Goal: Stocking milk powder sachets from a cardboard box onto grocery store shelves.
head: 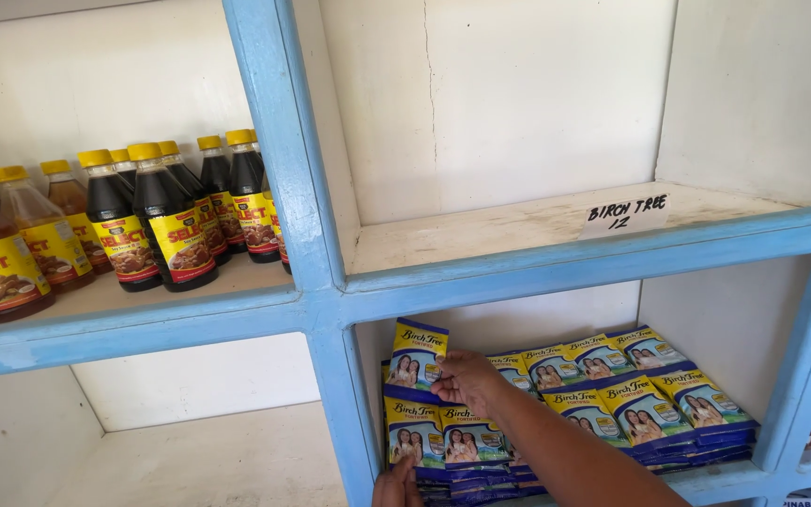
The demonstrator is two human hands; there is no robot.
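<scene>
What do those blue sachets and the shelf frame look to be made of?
The blue sachets look like thin glossy plastic film: flat, printed, with a slight sheen. The right hand lifts one, the left hand rests on the front stack. The shelf frame seems to be wood under matte blue paint, worn and chipped.

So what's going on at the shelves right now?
A person is working in the lower compartment of a blue-framed shelf. Their right hand grips one blue and yellow sachet, lifted upright above the stacks of matching sachets lying in rows there. Their left hand rests at the front edge of the nearest stack, partly cut off by the frame. The compartment above holds only a handwritten paper label. To the left, dark sauce bottles with yellow caps stand in rows.
</scene>
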